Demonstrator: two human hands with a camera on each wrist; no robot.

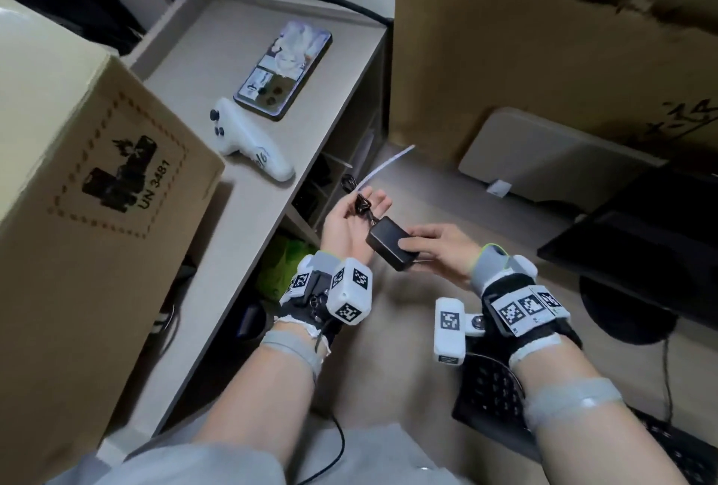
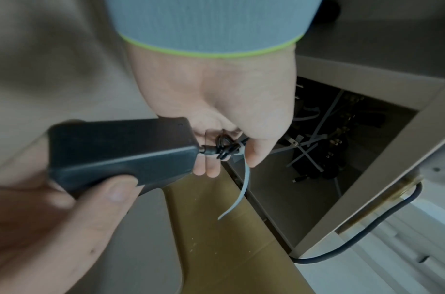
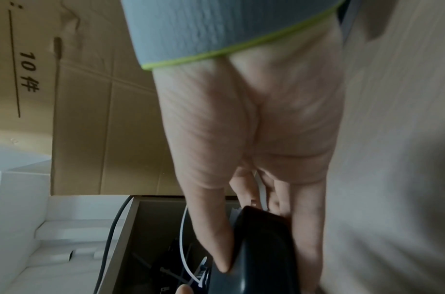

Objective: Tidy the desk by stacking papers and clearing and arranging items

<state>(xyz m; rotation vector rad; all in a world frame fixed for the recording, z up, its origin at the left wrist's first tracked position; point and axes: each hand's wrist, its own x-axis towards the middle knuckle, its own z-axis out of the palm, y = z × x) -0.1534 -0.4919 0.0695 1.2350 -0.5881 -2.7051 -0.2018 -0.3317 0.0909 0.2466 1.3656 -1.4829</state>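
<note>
The black adapter (image 1: 391, 243) is the thing to look from, held in the air above the floor, between the two hands. Left of it, the head view shows a big box (image 1: 77, 181) on a pale shelf (image 1: 217, 68), then a white controller (image 1: 248, 144) and a phone (image 1: 283, 74) lying flat on the shelf top, near each other. The shelf edge runs down just left of the adapter, with dark cubbies under it. The left hand (image 1: 351, 218) lies palm up at the adapter's left end, fingers loosely open, and the bundled cord (image 1: 363, 206) rests on it. Only the left wrist view shows the cord is a small black knot (image 2: 225, 148) with a pale tie strip (image 2: 237, 191) hanging down, and that the cubby behind it holds more ties and plugs. The right hand (image 1: 439, 251) grips the adapter's right end, thumb on top and fingers under. The right wrist view shows that thumb (image 3: 211, 228) pressed on the adapter's side; the head view does not. Behind the adapter stands tall cardboard (image 1: 544, 57). Right of it are a pale flat board (image 1: 544, 154), a dark monitor (image 1: 641, 236) and a keyboard (image 1: 493, 399). The floor under the adapter is bare and tan, with room between shelf and monitor.
</note>
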